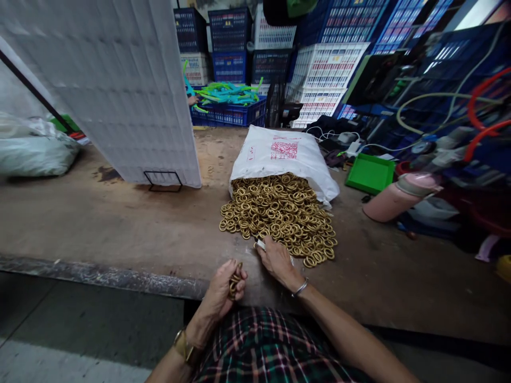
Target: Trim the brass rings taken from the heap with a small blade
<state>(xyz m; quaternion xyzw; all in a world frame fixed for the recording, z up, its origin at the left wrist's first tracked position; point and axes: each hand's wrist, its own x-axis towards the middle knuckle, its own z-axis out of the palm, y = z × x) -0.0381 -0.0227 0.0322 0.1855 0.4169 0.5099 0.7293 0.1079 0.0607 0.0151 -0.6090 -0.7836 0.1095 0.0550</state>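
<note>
Many brass-coloured rings (279,210) spill from the mouth of a white sack (275,151) with red print onto the brown table. My left hand (226,284), near the table's front edge, is curled round several brass rings. At the front left edge of the pile, my right hand (277,259) holds a small tool with a white handle (260,244) between thumb and fingers; its dark tip reaches the nearest rings. The rest of the tool is hidden by the hand.
A white padded panel (159,96) stands on the table (99,223) at the left, beside a plastic bag (35,149). To the right are a green tray (370,173) and a pink bottle (399,198). Stacked crates (229,32) and a person's hand (192,100) are behind.
</note>
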